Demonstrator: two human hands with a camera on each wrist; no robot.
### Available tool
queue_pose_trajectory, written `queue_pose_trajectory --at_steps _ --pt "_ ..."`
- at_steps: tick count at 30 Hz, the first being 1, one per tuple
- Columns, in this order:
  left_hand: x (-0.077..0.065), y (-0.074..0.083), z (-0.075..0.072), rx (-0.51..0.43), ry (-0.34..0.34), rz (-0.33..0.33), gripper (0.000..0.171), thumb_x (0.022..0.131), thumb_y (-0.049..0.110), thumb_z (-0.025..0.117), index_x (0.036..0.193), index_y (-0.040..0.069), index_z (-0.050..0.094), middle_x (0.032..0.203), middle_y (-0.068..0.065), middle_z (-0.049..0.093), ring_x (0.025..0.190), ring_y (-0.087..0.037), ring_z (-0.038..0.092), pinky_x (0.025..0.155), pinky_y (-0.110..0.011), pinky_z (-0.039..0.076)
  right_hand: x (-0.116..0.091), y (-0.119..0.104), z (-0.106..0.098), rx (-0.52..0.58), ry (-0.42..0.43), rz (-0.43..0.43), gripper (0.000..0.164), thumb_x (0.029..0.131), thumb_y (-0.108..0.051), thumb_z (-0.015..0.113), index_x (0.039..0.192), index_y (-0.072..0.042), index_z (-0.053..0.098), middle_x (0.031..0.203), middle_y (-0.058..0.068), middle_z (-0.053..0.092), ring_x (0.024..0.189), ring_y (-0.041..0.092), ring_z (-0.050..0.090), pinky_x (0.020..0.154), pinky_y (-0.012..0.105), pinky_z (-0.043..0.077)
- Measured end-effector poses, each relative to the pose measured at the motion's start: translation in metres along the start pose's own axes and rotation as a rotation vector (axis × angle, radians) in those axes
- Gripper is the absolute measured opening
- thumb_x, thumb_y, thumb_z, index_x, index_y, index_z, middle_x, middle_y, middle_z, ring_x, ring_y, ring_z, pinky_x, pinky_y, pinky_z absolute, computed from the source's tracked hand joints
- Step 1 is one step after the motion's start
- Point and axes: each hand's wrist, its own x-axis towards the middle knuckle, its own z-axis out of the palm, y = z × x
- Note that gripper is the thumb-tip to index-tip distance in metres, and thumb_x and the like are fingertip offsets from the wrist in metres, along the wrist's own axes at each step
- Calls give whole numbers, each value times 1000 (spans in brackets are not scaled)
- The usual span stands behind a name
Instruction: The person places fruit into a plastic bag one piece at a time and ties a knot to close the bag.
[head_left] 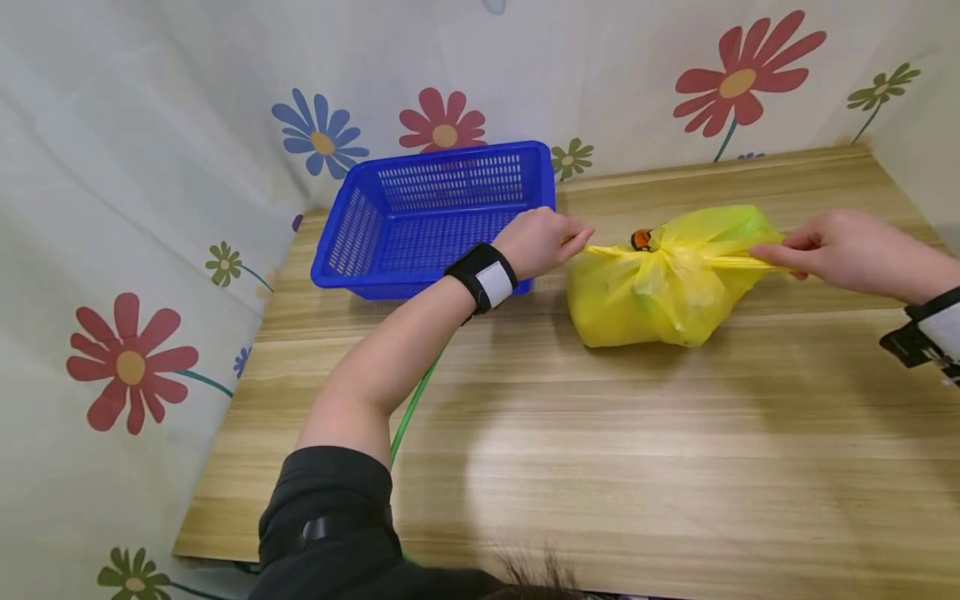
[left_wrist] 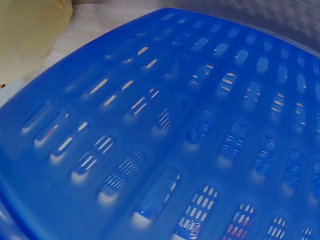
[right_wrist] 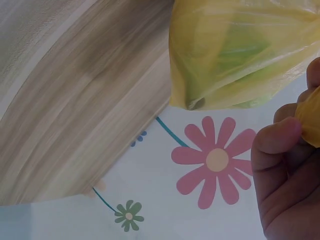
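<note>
A full yellow plastic bag (head_left: 637, 308) sits on the wooden table, its top gathered and knotted in the middle. My left hand (head_left: 536, 240) grips one handle end of the bag, pulled out to the left. On the other side my right hand (head_left: 840, 250) pinches the opposite handle, drawn out to the right. In the right wrist view the right hand (right_wrist: 290, 165) holds bunched yellow plastic between thumb and fingers. Something green shows through the bag (right_wrist: 240, 55). A small orange and black thing (head_left: 641, 240) pokes out by the knot. The left wrist view does not show the left hand.
A blue slotted plastic basket (head_left: 435, 287) stands at the back left, just behind the left hand; its wall (left_wrist: 165, 130) fills the left wrist view. A green cord (head_left: 411, 408) runs under the left forearm. A flower-print curtain (head_left: 600, 83) borders the wooden table (head_left: 637, 467).
</note>
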Motion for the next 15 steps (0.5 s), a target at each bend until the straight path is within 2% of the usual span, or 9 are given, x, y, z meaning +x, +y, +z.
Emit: queue_pose_trajectory --at_steps 5,10,12,15 --pt "0 0 1 2 -9 -2 40 102 25 50 64 14 46 57 3 36 52 -11 43 51 -20 28 1 -2 3 -9 -1 -5 57 98 -54 48 61 -10 57 55 -1 33 52 18 33 50 29 24" --pt "1 -1 6 -23 28 -35 37 102 25 51 67 12 56 56 3 40 51 -11 45 50 -20 29 1 -5 6 -27 -2 -21 54 99 -50 49 63 -10 58 56 -1 33 54 19 33 51 28 23" --pt "1 -1 10 -53 39 -60 38 102 26 51 67 12 57 56 3 40 50 -10 44 49 -21 28 1 -7 10 -19 1 -37 50 98 -45 54 64 -10 59 55 -1 32 53 18 33 51 28 23" --pt "-1 3 14 -88 19 -59 40 102 28 51 64 14 52 56 5 36 51 -9 41 51 -21 26 -1 -8 16 -11 -5 -72 39 96 -34 62 66 -9 59 54 -2 38 51 17 36 48 26 25"
